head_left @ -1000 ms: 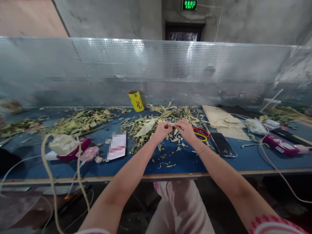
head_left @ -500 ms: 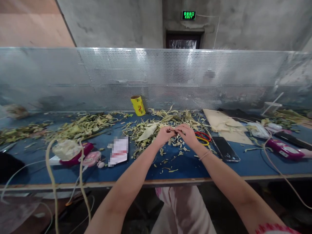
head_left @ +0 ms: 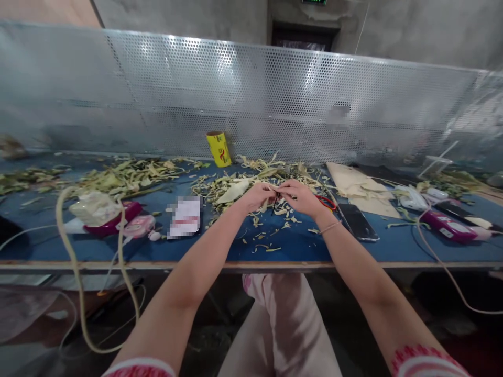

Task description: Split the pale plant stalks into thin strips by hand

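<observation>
My left hand (head_left: 258, 197) and my right hand (head_left: 299, 197) meet above the table, fingertips pinched together. Between them is a thin dark strand (head_left: 275, 203) with ends hanging down; its exact kind is too small to make out. Beneath and behind the hands spreads a heap of pale green-yellow dried plant strips (head_left: 271, 172). One broad pale piece (head_left: 233, 191) lies in it, left of my left hand. Red and yellow loops (head_left: 327, 202) rest by my right wrist, partly covered by it. Further right lies a dark phone (head_left: 358, 222).
A yellow tube (head_left: 219, 150) stands against the perforated metal screen (head_left: 251, 104). To the left are a printed packet (head_left: 186, 217), a pink round case (head_left: 139, 227) and a purple device (head_left: 113, 220) with a hose. Brown cardboard (head_left: 365, 195) and another purple device (head_left: 450, 227) are right.
The whole view has tilted downward, so the table sits higher in the picture. Both hands stay together at the dark strand, with the fingers slightly shifted.
</observation>
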Available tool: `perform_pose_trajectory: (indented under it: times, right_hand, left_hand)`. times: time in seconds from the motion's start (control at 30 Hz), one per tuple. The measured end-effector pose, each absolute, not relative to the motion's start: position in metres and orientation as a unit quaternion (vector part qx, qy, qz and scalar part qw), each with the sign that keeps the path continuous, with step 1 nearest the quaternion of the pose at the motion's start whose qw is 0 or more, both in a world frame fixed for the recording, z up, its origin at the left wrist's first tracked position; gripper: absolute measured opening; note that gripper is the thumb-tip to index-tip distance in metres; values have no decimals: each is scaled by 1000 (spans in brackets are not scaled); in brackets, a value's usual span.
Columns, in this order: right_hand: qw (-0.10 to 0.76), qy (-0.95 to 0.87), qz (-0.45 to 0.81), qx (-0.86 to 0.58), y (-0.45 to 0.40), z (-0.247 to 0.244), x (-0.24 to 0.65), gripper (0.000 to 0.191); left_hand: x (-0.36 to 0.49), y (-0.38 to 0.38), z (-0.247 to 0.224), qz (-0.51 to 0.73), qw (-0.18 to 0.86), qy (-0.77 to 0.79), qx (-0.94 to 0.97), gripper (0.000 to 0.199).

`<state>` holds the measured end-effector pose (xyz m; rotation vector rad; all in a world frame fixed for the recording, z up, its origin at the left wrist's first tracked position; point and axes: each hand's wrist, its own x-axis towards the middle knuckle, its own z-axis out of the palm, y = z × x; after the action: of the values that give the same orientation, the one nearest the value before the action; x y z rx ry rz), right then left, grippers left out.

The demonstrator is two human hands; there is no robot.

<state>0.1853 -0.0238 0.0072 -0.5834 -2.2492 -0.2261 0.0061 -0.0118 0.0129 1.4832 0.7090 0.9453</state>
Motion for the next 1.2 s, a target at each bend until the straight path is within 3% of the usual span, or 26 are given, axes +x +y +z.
perform_pose_trajectory:
  times: [0.4, 0.6, 0.87, 1.2]
  right_hand:
    - [350, -912, -63, -207, -21, 8, 187, 25]
    - [340, -911, -90, -216, -24, 8, 183, 24]
    - [389, -889, -70, -232, -25, 7, 179, 13]
    - [324, -899, 50, -291, -35, 17, 183, 13]
  left_hand:
    - [-5, -1, 5, 300, 599, 316, 672, 7]
    - [-5, -7, 11, 310, 626, 314, 642, 11]
    - [-9, -5, 14, 357, 643, 294, 610, 16]
    - [-8, -6, 15, 325, 659, 297, 609, 15]
